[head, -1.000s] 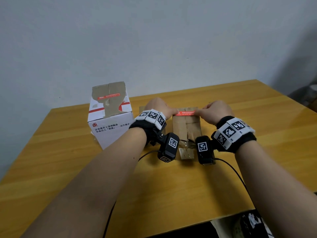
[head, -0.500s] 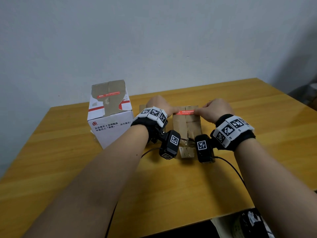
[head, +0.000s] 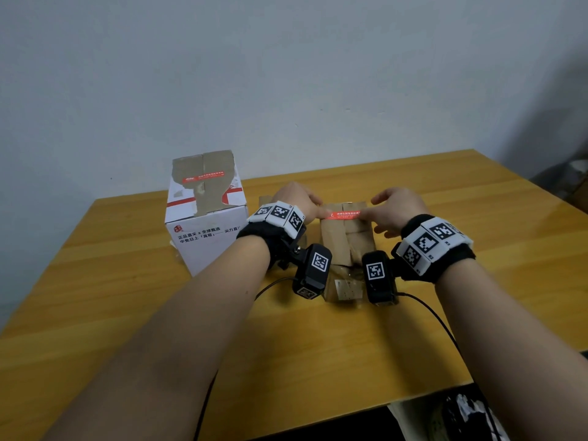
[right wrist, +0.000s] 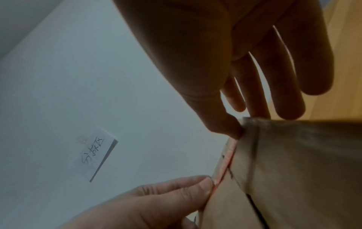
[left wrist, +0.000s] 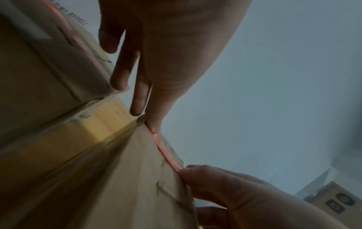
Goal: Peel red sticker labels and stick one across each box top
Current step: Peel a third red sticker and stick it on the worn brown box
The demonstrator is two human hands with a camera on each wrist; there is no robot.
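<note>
Head view: left hand [head: 297,202] and right hand [head: 396,208], fingers straight, press red sticker [head: 345,214] onto brown box [head: 345,240].

Looks like a plain indoor workroom or small packing spot, not a kitchen or shop. Bare pale grey-white painted wall [head: 286,74], glossy yellow-orange wooden table [head: 127,313] pushed against it, white printed cardboard carton [head: 206,240] and worn brown cardboard box [head: 345,240] on top, small handwritten paper note [right wrist: 96,153] stuck to the wall.
</note>
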